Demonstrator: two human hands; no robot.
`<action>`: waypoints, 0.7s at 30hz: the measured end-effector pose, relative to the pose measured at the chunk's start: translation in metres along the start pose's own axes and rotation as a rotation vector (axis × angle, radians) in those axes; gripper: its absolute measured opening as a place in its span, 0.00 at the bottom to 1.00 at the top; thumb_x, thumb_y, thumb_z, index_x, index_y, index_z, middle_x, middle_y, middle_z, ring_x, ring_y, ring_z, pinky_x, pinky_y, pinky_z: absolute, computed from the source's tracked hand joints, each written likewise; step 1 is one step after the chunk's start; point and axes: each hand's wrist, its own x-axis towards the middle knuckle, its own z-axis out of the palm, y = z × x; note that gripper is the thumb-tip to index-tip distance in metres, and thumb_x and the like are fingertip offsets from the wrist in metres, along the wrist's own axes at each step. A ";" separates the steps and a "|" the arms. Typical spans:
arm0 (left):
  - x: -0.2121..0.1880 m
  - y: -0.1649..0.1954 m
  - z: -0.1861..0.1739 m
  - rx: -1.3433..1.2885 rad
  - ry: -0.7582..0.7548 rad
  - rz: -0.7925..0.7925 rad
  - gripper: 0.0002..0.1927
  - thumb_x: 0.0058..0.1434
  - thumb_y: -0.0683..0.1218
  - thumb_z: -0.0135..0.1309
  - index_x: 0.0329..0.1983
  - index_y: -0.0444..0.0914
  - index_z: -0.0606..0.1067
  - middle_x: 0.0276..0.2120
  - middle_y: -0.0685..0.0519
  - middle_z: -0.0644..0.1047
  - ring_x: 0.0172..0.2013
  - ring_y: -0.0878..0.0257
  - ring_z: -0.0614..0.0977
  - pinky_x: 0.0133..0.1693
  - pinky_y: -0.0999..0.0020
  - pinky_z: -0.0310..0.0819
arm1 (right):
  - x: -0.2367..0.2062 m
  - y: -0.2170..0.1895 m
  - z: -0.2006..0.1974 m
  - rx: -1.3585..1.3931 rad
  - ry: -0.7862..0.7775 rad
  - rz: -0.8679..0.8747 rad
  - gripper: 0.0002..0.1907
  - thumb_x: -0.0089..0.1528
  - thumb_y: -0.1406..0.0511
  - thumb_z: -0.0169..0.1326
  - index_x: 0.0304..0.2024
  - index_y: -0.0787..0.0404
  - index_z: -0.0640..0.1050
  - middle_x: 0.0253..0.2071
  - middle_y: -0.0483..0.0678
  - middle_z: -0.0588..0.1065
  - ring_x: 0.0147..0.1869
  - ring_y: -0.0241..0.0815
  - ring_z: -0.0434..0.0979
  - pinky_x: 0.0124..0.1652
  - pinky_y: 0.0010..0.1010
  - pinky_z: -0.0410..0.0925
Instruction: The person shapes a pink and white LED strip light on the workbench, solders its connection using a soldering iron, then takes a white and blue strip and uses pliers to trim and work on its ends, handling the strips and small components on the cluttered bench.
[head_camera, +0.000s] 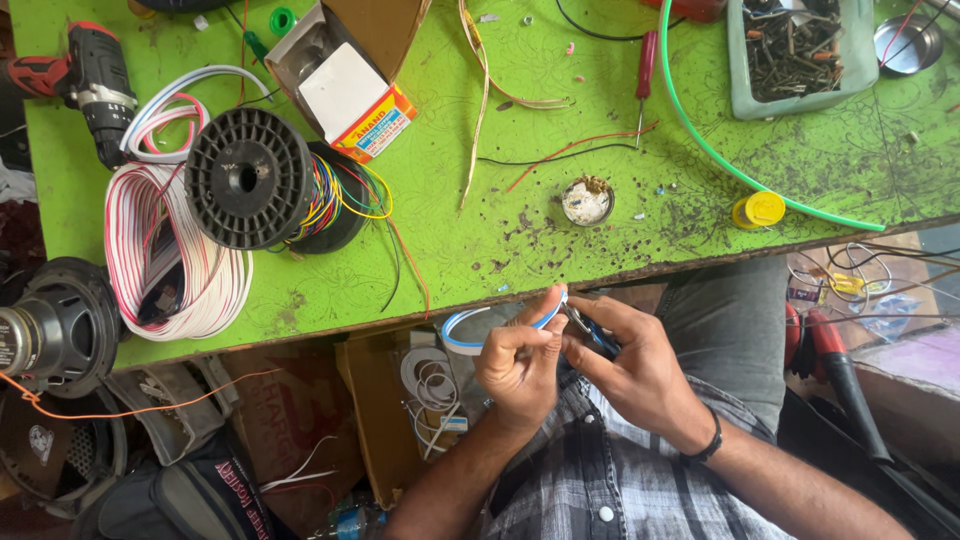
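A bright green counter (480, 215) fills the upper part of the view, its painted top scuffed, scratched and spotted with dark burn marks, the near edge chipped down to brown wood. Below the edge lie a cardboard box (385, 420) with coiled white cable, a dark bag and a black loudspeaker (50, 330) on the floor.

On the counter a black ribbed plastic spool (247, 178) wound with many-coloured wire rests beside a flat coil of red-and-white ribbon cable (170, 265). A red-and-black cordless drill (85, 80) lies at the far left corner. An open cardboard carton (345, 85), a small round tin of pale paste (587, 201), a yellow cap (759, 209), a red-handled screwdriver (646, 70), a smooth green tube (720, 160) and a pale green tray of rusty screws (795, 55) are spread about.

Just off the counter's near edge, above the person's lap, the left hand (520, 365) has its fingers closed on a looped blue-and-white wire (470, 325), pinching it near its end. The right hand (635, 370) grips a small blue-handled cutter (590, 330), its metal tip touching the wire's end. A black band circles the right wrist.
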 end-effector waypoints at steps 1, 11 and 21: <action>0.000 0.001 -0.001 0.020 -0.015 0.009 0.10 0.67 0.31 0.55 0.42 0.33 0.66 0.56 0.32 0.77 0.60 0.47 0.80 0.59 0.57 0.81 | -0.001 0.000 -0.001 0.021 -0.013 -0.024 0.25 0.58 0.63 0.63 0.55 0.69 0.78 0.33 0.53 0.77 0.37 0.43 0.77 0.39 0.34 0.70; 0.001 -0.007 -0.008 0.056 -0.082 0.020 0.10 0.68 0.31 0.56 0.42 0.33 0.67 0.56 0.31 0.77 0.60 0.47 0.81 0.57 0.59 0.83 | -0.006 0.008 -0.005 0.093 -0.055 0.103 0.24 0.59 0.61 0.62 0.55 0.69 0.78 0.39 0.50 0.83 0.42 0.32 0.78 0.41 0.27 0.72; 0.020 0.005 -0.034 0.121 -0.205 -0.045 0.12 0.67 0.33 0.58 0.46 0.34 0.68 0.53 0.34 0.80 0.52 0.53 0.85 0.50 0.66 0.86 | -0.002 0.011 -0.019 0.433 -0.376 0.367 0.22 0.61 0.63 0.61 0.56 0.65 0.80 0.47 0.49 0.83 0.51 0.34 0.79 0.50 0.27 0.73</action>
